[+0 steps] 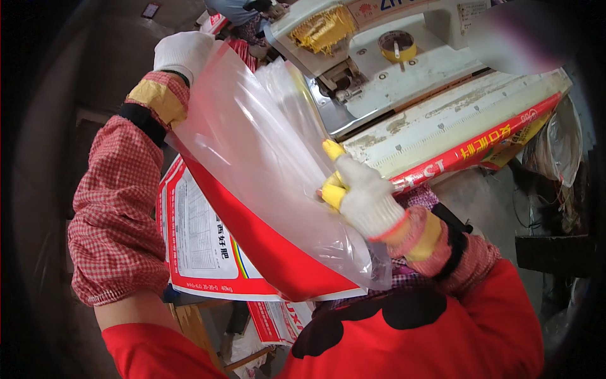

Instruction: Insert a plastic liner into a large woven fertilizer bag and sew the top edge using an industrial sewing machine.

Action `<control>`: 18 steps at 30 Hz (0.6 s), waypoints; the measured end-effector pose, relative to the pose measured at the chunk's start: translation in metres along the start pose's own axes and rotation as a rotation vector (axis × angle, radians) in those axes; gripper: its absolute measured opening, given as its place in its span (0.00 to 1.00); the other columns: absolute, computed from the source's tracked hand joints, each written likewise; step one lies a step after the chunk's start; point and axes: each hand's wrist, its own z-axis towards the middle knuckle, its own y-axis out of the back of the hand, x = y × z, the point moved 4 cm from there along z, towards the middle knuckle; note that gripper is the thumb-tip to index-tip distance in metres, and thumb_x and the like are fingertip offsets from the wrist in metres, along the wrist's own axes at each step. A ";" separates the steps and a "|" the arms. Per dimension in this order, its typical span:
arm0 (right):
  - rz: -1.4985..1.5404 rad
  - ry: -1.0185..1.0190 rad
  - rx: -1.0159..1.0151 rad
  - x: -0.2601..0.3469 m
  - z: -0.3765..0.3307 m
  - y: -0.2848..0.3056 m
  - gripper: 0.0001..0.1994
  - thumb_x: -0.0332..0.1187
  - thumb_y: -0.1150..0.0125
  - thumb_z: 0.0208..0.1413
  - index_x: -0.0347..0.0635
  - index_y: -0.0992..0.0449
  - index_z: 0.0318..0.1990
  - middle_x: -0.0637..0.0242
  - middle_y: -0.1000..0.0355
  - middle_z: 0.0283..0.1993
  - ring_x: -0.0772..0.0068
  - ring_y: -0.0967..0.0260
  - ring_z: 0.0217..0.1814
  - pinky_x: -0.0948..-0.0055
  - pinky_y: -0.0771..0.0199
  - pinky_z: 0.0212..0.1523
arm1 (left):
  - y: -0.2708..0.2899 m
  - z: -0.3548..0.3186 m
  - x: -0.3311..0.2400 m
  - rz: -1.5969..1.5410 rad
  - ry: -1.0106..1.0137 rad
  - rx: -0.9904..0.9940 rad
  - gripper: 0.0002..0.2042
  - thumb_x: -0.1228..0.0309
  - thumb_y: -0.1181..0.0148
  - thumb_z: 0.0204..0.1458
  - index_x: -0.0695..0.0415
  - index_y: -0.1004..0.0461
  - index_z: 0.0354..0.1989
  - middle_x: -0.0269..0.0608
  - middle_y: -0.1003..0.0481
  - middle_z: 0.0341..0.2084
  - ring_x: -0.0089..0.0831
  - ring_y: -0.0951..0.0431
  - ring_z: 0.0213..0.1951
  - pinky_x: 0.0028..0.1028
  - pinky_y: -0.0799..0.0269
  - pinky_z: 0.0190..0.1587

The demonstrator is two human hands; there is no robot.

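My left hand (pixel 183 55), in a white glove, is raised at the upper left and closed on the top edge of a clear plastic liner (pixel 265 170). The film hangs slantwise from it across the front of a red and white printed sack (pixel 205 221). My right hand (pixel 366 196) wears a white glove with yellow tape on its fingers. Its thumb and forefinger pinch together at the film's right side, while another finger sticks out. Under the film, the sack's red face (pixel 265 252) shows. Folds of liner hide part of the sack.
A pale sewing machine (pixel 435 50) with a yellow tape roll (pixel 398 47) stands at the upper right. Along its worn bed (pixel 435 132) lies a red and yellow printed strip (pixel 480 148). Another printed sack (pixel 281 321) lies below. Part of another person (pixel 235 11) shows at the top.
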 end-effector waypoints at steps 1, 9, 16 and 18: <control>0.183 -0.394 0.224 -0.013 0.002 -0.011 0.12 0.34 0.42 0.47 0.41 0.30 0.39 0.56 0.28 0.30 0.56 0.30 0.30 0.63 0.31 0.32 | -0.005 0.000 0.000 0.051 -0.017 -0.004 0.11 0.65 0.59 0.53 0.54 0.29 0.34 0.44 0.25 0.30 0.44 0.25 0.36 0.39 0.29 0.37; -0.444 -0.075 0.430 -0.004 0.036 -0.032 0.12 0.39 0.48 0.47 0.43 0.26 0.35 0.53 0.28 0.38 0.54 0.29 0.39 0.59 0.31 0.39 | -0.023 0.027 0.019 -0.158 0.069 0.045 0.09 0.66 0.54 0.50 0.56 0.30 0.32 0.49 0.25 0.30 0.48 0.26 0.36 0.39 0.32 0.37; -0.666 0.443 -0.276 0.013 0.013 -0.052 0.11 0.38 0.50 0.49 0.40 0.31 0.27 0.58 0.28 0.30 0.60 0.29 0.33 0.64 0.32 0.32 | -0.068 0.066 -0.080 -0.423 0.277 -0.209 0.11 0.67 0.53 0.48 0.56 0.26 0.35 0.50 0.25 0.33 0.46 0.24 0.38 0.38 0.28 0.38; -0.288 0.261 -0.021 -0.002 -0.001 -0.025 0.11 0.38 0.53 0.53 0.39 0.29 0.31 0.63 0.29 0.29 0.66 0.31 0.30 0.69 0.32 0.31 | -0.085 0.040 -0.125 -0.450 0.182 -0.197 0.10 0.67 0.52 0.47 0.57 0.26 0.31 0.49 0.24 0.28 0.44 0.23 0.31 0.38 0.27 0.33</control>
